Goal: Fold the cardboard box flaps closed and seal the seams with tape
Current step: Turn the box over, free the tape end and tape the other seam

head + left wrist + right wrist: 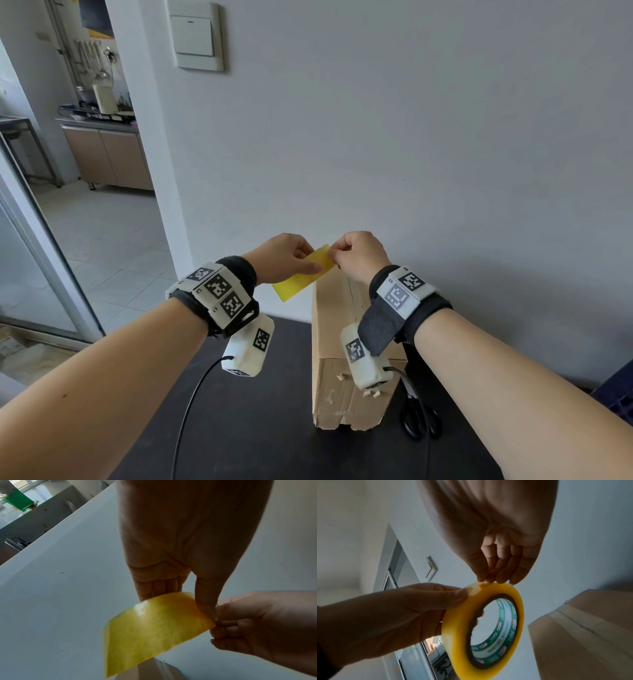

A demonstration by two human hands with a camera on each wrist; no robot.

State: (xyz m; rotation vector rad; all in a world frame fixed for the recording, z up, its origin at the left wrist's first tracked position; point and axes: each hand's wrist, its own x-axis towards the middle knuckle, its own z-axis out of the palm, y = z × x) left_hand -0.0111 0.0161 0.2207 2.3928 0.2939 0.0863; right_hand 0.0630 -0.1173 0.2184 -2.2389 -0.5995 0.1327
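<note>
A yellow tape roll [303, 272] [154, 626] [488, 631] is held up in front of the wall, above the far end of a closed cardboard box [346, 346] [583, 631]. My left hand [284, 257] [412, 608] grips the roll, thumb on its outer face. My right hand [356, 255] [498, 566] pinches at the roll's top edge, where a loose bit of tape shows. The box's top flaps are down and a seam [578, 620] runs along its length.
The box stands on a dark table [260, 421] against a white wall. Black scissors [419, 411] lie on the table right of the box. A doorway to a tiled kitchen opens at the left.
</note>
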